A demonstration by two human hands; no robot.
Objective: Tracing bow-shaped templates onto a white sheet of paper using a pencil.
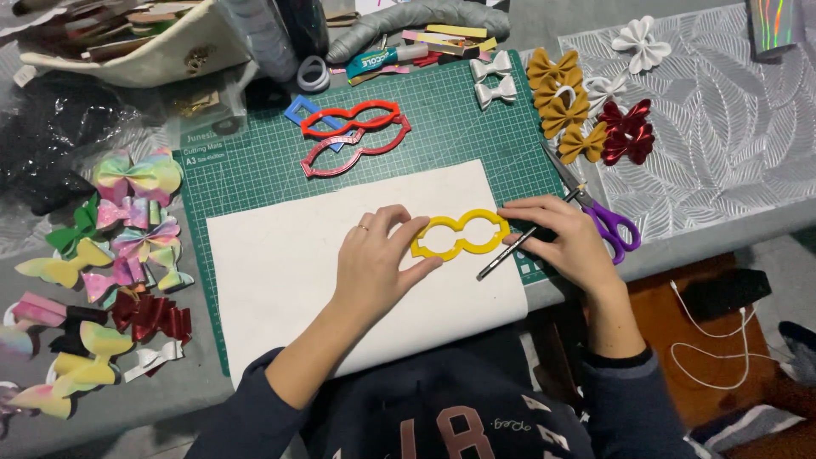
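I saw the yellow bow-shaped template [460, 235] lying flat on the white sheet [289, 263], near that sheet's right edge, with the sheet itself spread over the green cutting mat [255, 161]. My left hand [374, 263] pinned the template's left lobe, thumb and fingers pinching its rim, a ring showing on one finger. My right hand [565, 242] rested against the template's right end and was closed around a slim pen-like tool [507, 253], its tip pointing down toward the sheet's lower right; I could not tell whether it was a pen or a knife.

Just beside the right hand lay the purple-handled scissors [599, 212], blades pointing up the mat. Higher on the mat sat two red templates [353, 136] overlapping a blue one [304, 110], with small white bows [493, 78] to their right. Beyond the mat's right edge were mustard bows [561, 106], dark red shiny bows [629, 132] and a white flower bow [642, 42] on a patterned silver cloth [731, 144]. To the left of the mat lay a scatter of pastel and green bows [127, 221]. A glue stick [387, 58] lay near the mat's top edge. A white cable [710, 336] trailed on the floor at lower right.
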